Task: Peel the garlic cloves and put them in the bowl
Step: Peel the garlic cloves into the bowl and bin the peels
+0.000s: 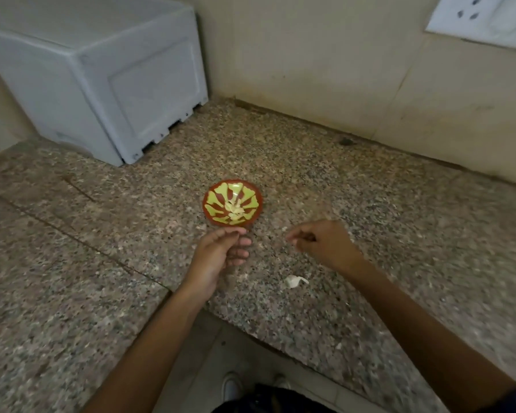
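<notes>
Our left hand (218, 254) hangs loose by the bowl (233, 202), peeled cloves (235, 208) inside. Right hand (319, 242) grip pinches sth small, prob. a clove; near the counter's front edge it could slip off.

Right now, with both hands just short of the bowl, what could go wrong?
1. The bowl is small; a clove dropped from the right hand could miss onto the speckled counter.
2. The garlic piece lies near the counter's front edge; a forearm sweep could knock it off.
3. The left hand almost touches the bowl and may nudge it.
</notes>
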